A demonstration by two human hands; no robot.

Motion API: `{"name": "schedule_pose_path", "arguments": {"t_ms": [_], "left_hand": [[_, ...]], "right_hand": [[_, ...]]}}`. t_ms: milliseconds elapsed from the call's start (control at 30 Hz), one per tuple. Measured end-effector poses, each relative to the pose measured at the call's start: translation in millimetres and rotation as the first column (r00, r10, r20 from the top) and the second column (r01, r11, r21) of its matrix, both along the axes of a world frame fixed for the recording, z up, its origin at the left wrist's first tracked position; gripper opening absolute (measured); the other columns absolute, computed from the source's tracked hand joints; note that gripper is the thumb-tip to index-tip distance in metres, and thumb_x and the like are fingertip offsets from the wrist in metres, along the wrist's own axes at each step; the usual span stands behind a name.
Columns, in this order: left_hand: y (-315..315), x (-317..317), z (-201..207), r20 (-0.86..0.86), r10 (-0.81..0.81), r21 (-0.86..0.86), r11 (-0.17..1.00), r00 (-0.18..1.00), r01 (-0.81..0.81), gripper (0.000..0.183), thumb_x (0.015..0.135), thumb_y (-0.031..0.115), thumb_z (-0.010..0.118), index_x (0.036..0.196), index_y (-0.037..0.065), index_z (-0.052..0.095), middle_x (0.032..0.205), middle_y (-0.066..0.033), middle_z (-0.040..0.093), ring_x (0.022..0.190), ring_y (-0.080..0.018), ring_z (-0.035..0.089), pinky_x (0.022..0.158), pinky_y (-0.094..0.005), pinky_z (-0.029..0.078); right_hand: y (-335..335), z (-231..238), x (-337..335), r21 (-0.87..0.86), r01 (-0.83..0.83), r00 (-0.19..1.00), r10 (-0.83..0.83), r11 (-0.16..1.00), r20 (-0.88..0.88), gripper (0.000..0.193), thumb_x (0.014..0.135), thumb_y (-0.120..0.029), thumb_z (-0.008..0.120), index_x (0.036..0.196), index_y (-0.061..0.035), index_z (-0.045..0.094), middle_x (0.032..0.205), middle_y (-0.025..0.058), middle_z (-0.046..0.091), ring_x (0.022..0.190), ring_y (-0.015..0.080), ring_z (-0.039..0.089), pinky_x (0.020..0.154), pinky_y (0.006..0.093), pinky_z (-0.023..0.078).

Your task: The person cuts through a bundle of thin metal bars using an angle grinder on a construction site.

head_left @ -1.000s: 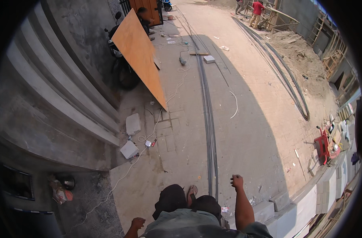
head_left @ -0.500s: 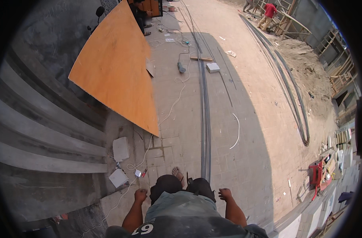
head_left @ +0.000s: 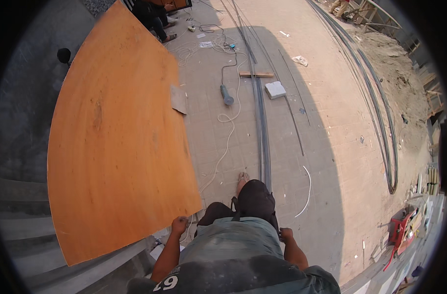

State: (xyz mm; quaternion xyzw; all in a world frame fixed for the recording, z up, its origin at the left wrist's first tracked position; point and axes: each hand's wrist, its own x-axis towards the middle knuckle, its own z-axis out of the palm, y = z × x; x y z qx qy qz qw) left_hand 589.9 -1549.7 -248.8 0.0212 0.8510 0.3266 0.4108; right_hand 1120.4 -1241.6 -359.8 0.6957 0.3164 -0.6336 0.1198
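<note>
Left hand [head_left: 179,225] grips the lower right corner of a large orange plywood sheet [head_left: 115,147], which leans over grey steps at left. Right hand [head_left: 285,235] hangs loosely curled at the hip, holding nothing. Ahead on the paved ground: steel rods [head_left: 262,132], angle grinder [head_left: 227,95] with white cable, white block [head_left: 275,89].

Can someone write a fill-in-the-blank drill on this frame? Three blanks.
1. The left hand grips the corner of a large ____ plywood sheet.
2. The right hand holds ____.
3. The angle grinder lies on the ____, beside the steel rods.

Missing words: orange; nothing; pavement
</note>
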Motion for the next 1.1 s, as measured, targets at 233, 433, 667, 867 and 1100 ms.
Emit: {"name": "schedule_pose_path", "arguments": {"t_ms": [233, 433, 667, 867, 1100], "left_hand": [[110.4, -115.1, 28.7, -0.091, -0.044, -0.009, 0.999, 0.995, 0.043, 0.025, 0.093, 0.019, 0.070, 0.108, 0.001, 0.076, 0.095, -0.0123, 0.077, 0.090, -0.0215, 0.074, 0.079, -0.0342, 0.058], [196.0, -309.6, -28.0, -0.037, -0.153, -0.145, 0.979, 0.987, 0.146, 0.023, 0.092, 0.022, 0.071, 0.100, 0.002, 0.078, 0.090, -0.0092, 0.076, 0.085, -0.0227, 0.074, 0.078, -0.0364, 0.058], [496.8, -616.3, -14.4, -0.097, -0.138, 0.006, 0.990, 0.986, 0.140, 0.029, 0.097, 0.022, 0.069, 0.113, -0.002, 0.072, 0.094, -0.0137, 0.074, 0.077, -0.0193, 0.072, 0.068, -0.0333, 0.059], [756.9, -887.9, 71.9, -0.520, -0.411, 0.033, 0.866, 0.749, 0.498, 0.036, 0.099, 0.026, 0.069, 0.124, 0.000, 0.070, 0.102, -0.0137, 0.074, 0.089, -0.0181, 0.070, 0.077, -0.0346, 0.056], [1042.8, -902.8, 117.1, -0.402, -0.597, 0.219, 0.673, 0.694, 0.706, 0.034, 0.098, 0.021, 0.070, 0.126, 0.001, 0.069, 0.104, -0.0118, 0.074, 0.086, -0.0172, 0.068, 0.072, -0.0319, 0.053]], "right_hand": [[409.7, 201.6, -431.0, 0.750, 0.031, 0.922, 0.271, 0.661, -0.277, 0.029, 0.100, -0.027, 0.064, 0.113, -0.0015, 0.066, 0.098, 0.0076, 0.072, 0.072, 0.0137, 0.067, 0.059, 0.0287, 0.053], [561.1, 217.8, -596.5, 0.797, 0.167, 0.934, 0.166, 0.580, -0.317, 0.034, 0.094, -0.026, 0.072, 0.115, -0.0006, 0.067, 0.096, 0.0086, 0.071, 0.075, 0.0157, 0.068, 0.062, 0.0306, 0.056], [436.2, 49.9, -577.4, 0.013, 0.219, 0.941, -0.215, 0.976, 0.263, 0.031, 0.089, -0.023, 0.076, 0.110, -0.0022, 0.068, 0.105, 0.0110, 0.071, 0.087, 0.0267, 0.070, 0.070, 0.0419, 0.059], [341.4, 102.9, -744.2, -0.468, 0.002, 0.996, 0.043, 0.884, 0.084, 0.023, 0.089, -0.022, 0.078, 0.107, -0.0092, 0.071, 0.108, 0.0053, 0.071, 0.093, 0.0246, 0.070, 0.076, 0.0420, 0.058], [529.0, 7.7, -855.7, -0.343, 0.332, 0.943, -0.318, 0.879, 0.099, 0.020, 0.086, -0.021, 0.081, 0.102, -0.0126, 0.073, 0.102, 0.0032, 0.072, 0.089, 0.0216, 0.070, 0.072, 0.0376, 0.058]]}}
